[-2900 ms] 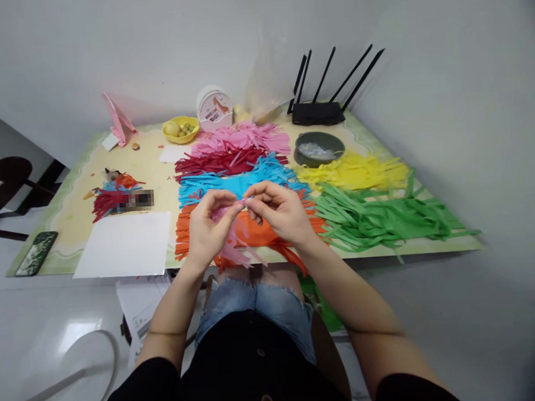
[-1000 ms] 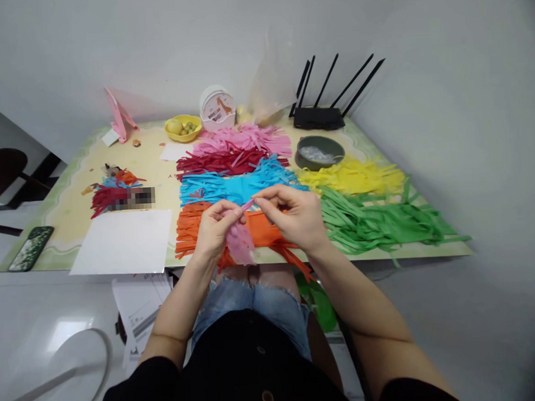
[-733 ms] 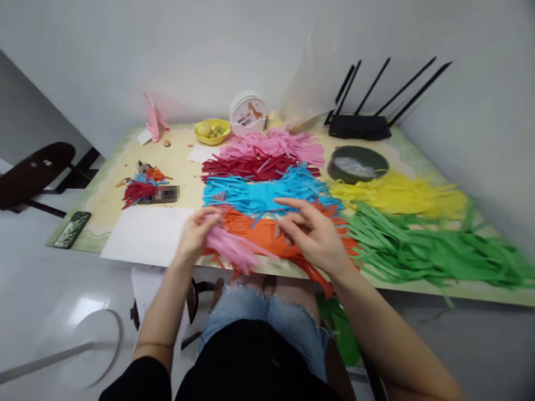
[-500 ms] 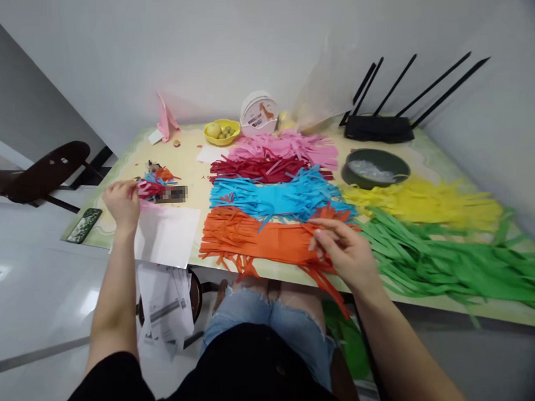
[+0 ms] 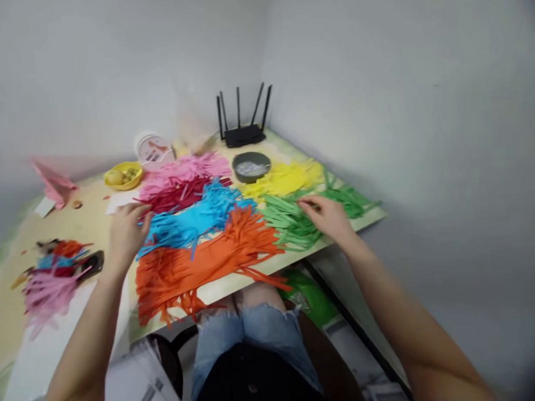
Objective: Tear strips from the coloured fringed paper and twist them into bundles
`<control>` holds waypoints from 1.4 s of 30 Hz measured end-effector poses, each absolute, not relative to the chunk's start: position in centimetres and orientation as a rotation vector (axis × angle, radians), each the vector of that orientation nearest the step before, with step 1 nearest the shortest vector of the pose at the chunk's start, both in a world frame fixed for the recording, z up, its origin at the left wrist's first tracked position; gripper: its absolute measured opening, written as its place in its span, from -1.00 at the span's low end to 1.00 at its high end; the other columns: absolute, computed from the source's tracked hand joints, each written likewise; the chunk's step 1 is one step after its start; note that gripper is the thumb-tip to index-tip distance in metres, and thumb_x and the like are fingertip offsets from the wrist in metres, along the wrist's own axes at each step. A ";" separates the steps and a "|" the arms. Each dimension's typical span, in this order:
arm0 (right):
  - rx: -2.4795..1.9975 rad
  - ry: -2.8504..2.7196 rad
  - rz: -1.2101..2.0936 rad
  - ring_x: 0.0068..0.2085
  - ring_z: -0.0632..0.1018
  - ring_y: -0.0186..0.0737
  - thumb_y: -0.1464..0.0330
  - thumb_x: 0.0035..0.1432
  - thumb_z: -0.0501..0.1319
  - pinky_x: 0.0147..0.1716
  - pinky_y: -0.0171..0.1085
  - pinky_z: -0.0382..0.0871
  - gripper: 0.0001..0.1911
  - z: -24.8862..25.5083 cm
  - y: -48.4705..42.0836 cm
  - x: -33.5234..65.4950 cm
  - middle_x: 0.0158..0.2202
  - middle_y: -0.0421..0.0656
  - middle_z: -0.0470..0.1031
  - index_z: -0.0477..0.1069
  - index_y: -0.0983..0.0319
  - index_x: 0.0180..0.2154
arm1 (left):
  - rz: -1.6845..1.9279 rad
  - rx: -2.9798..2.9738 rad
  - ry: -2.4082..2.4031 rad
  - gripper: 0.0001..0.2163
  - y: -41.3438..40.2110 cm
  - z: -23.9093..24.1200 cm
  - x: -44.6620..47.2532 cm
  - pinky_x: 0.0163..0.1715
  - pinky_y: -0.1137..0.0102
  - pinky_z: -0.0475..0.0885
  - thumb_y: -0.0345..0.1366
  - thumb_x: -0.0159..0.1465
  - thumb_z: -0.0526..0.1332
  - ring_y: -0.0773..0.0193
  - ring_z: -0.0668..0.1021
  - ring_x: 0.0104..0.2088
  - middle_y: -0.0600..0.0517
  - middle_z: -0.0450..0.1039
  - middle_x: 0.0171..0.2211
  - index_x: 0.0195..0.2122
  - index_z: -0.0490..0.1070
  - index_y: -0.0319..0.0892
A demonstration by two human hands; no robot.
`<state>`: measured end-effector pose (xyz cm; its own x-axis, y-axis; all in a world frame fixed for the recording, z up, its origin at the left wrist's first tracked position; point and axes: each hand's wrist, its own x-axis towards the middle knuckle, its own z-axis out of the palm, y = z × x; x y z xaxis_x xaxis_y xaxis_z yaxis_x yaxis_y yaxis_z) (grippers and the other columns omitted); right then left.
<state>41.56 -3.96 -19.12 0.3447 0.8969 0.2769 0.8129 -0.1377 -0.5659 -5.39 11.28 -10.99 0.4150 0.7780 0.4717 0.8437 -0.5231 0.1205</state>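
My right hand [image 5: 330,218] is over the green fringed sheet [image 5: 290,223], thumb and forefinger pinched together at its strips. Motion blur softens the fingertips. Beside the left end of the blue fringed sheet [image 5: 193,221], my left hand [image 5: 129,230] is raised with fingers bent and a gap to the thumb, and nothing shows in it. The orange fringed sheet [image 5: 203,265] lies along the front edge between my hands. Behind the blue one are dark red [image 5: 178,195] and pink [image 5: 186,168] fringed sheets; a yellow fringed sheet [image 5: 291,177] lies behind the green.
A dark round bowl [image 5: 251,166] with clear plastic inside stands before a black router [image 5: 244,135]. A yellow fruit bowl [image 5: 123,176] and white container [image 5: 154,151] sit near the wall. At left are a multicoloured tassel bundle [image 5: 58,274], a phone [image 5: 92,264] and white paper [image 5: 48,358].
The view has swung right. My right hand has gone from the orange sheet to the green one. My left hand has left the tassel bundle and come beside the blue sheet.
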 end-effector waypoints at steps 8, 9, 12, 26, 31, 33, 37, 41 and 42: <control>-2.240 -1.514 0.283 -0.07 0.65 -0.07 0.49 0.24 0.17 0.00 -0.20 0.45 -0.76 -22.4 0.6 47.6 -0.13 0.05 0.67 0.63 0.32 -0.19 | -0.242 -3.202 -1.014 -0.74 10.7 -13.0 29.7 0.11 0.32 0.43 -0.33 0.40 0.12 0.15 0.59 0.04 -0.11 0.60 -0.01 0.00 0.56 -0.18; -2.256 -1.525 0.296 -0.08 0.65 -0.10 0.47 0.27 0.17 0.01 -0.19 0.45 -0.78 -23.0 0.5 47.5 -0.13 0.03 0.67 0.61 0.31 -0.18 | -0.176 -3.189 -1.044 -0.76 10.8 -14.1 32.4 0.09 0.29 0.45 -0.34 0.40 0.13 0.12 0.60 0.02 -0.15 0.60 -0.04 -0.04 0.57 -0.23; -2.271 -1.555 0.319 -0.07 0.62 -0.19 0.36 0.35 0.20 0.04 -0.10 0.46 -0.81 -24.2 0.1 47.4 -0.11 -0.06 0.63 0.55 0.31 -0.14 | -0.010 -3.119 -1.134 -0.76 11.7 -17.5 37.4 0.04 0.14 0.50 -0.26 0.38 0.21 0.09 0.58 0.01 -0.18 0.54 -0.02 -0.02 0.51 -0.29; -2.146 -1.672 0.233 -0.01 0.56 -0.09 0.39 0.38 0.00 0.00 -0.24 0.34 -0.65 -22.1 1.9 49.9 -0.04 0.05 0.60 0.54 0.32 -0.04 | 0.211 -2.983 -1.522 -0.69 17.2 -20.4 40.2 -0.02 0.13 0.54 -0.17 0.38 0.24 0.14 0.57 -0.03 -0.10 0.49 0.01 0.05 0.44 -0.24; -2.054 -1.832 0.199 0.05 0.48 -0.04 0.41 0.34 0.02 0.07 -0.22 0.31 -0.65 -21.6 4.6 50.1 0.04 0.09 0.56 0.56 0.37 -0.10 | 0.217 -3.008 -1.640 -0.70 18.2 -19.6 40.2 -0.04 0.17 0.54 -0.17 0.37 0.24 0.15 0.57 -0.03 -0.10 0.49 0.01 0.05 0.44 -0.22; -2.023 -1.908 0.209 0.05 0.47 -0.01 0.41 0.31 0.06 0.07 -0.21 0.32 -0.67 -21.8 5.4 50.0 0.12 0.10 0.53 0.59 0.38 -0.15 | 0.187 -3.016 -1.682 -0.69 18.3 -19.4 40.0 -0.05 0.16 0.55 -0.16 0.37 0.24 0.15 0.57 -0.04 -0.10 0.48 0.01 0.05 0.43 -0.22; -2.017 -1.962 0.174 0.14 0.41 0.04 0.39 0.31 0.05 0.15 -0.16 0.27 -0.62 -21.9 6.0 50.1 0.23 0.13 0.43 0.56 0.43 -0.04 | 0.070 -3.035 -1.752 -0.69 18.3 -19.5 39.8 -0.05 0.15 0.55 -0.17 0.38 0.24 0.15 0.57 -0.04 -0.10 0.48 0.01 0.06 0.43 -0.23; -2.078 -1.977 0.186 0.16 0.41 0.04 0.37 0.35 0.04 0.14 -0.15 0.30 -0.63 -21.8 6.4 50.2 0.14 0.16 0.48 0.54 0.42 -0.04 | -0.148 -3.026 -1.826 -0.71 18.0 -19.4 39.7 -0.05 0.15 0.55 -0.16 0.37 0.25 0.18 0.58 -0.08 -0.08 0.51 -0.04 0.00 0.46 -0.25; -2.104 -1.980 0.205 0.15 0.43 0.03 0.35 0.35 0.07 0.13 -0.14 0.32 -0.65 -21.9 6.5 50.2 0.09 0.15 0.52 0.54 0.40 -0.05 | -0.236 -3.013 -1.841 -0.73 17.8 -19.2 39.6 -0.05 0.17 0.53 -0.17 0.37 0.25 0.17 0.59 -0.09 -0.10 0.53 -0.07 -0.05 0.48 -0.27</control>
<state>50.23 6.51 -21.87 0.0694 0.9955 0.0642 0.9612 -0.0495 -0.2713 39.64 17.84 -19.21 0.4713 0.8772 -0.0920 0.8257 -0.4021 0.3957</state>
